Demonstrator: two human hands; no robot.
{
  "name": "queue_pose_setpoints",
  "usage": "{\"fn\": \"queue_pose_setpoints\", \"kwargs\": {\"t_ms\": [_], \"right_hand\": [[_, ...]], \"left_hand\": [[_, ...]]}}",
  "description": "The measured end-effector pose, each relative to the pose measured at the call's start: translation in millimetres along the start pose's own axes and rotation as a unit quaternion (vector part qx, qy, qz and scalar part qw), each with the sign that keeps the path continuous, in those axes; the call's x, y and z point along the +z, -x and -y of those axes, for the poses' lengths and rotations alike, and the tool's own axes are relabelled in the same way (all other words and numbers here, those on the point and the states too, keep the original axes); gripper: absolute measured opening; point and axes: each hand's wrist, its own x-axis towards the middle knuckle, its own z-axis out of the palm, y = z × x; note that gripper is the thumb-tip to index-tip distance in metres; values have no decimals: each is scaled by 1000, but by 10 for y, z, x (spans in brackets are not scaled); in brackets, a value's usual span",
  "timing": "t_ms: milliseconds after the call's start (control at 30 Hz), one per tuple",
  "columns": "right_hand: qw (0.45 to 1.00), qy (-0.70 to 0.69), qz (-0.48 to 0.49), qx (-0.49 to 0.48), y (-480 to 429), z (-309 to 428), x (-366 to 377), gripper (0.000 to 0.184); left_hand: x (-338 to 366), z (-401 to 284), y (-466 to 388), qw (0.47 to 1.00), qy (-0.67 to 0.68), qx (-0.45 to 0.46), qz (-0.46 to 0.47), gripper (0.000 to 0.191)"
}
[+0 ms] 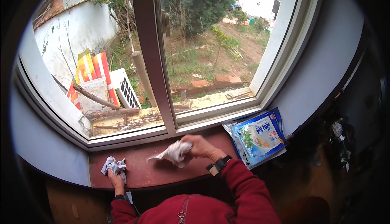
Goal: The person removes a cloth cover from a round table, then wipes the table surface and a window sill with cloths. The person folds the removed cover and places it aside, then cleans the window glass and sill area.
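Note:
In front of me runs a dark red windowsill (138,172). Near its left end, my left hand (115,181) grips a crumpled pale grey cloth (114,164) that rests on the sill. Farther right, my right hand (201,147) is closed around a bunched whitish cloth (176,153). One corner of that cloth points left, and a dark shadow lies under it, so it seems raised a little off the sill. My fingertips are partly hidden by the cloths.
A blue printed plastic food packet (259,135) lies on the sill's right end, over other packaging. Along the back stands a sliding window frame (175,129). White side walls (320,59) flank the sill. Outside are sticks, bricks and a wooden post (143,78).

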Motion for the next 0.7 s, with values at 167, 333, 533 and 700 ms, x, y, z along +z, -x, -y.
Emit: {"fn": "queue_pose_setpoints", "kwargs": {"t_ms": [167, 333, 533, 700], "right_hand": [[772, 20, -634, -38, 341, -320, -2288, 27], [491, -124, -862, -11, 629, -492, -3178, 38], [748, 214, -586, -228, -296, 339, -1330, 34], [868, 319, -173, -339, -289, 977, -520, 36]], "left_hand": [[0, 49, -3, 998, -60, -2, 1, 46], [35, 74, -14, 989, -139, -38, -20, 45], [80, -31, -7, 991, -129, -21, -32, 40], [85, -65, 15, 991, -122, -3, -61, 43]]}}
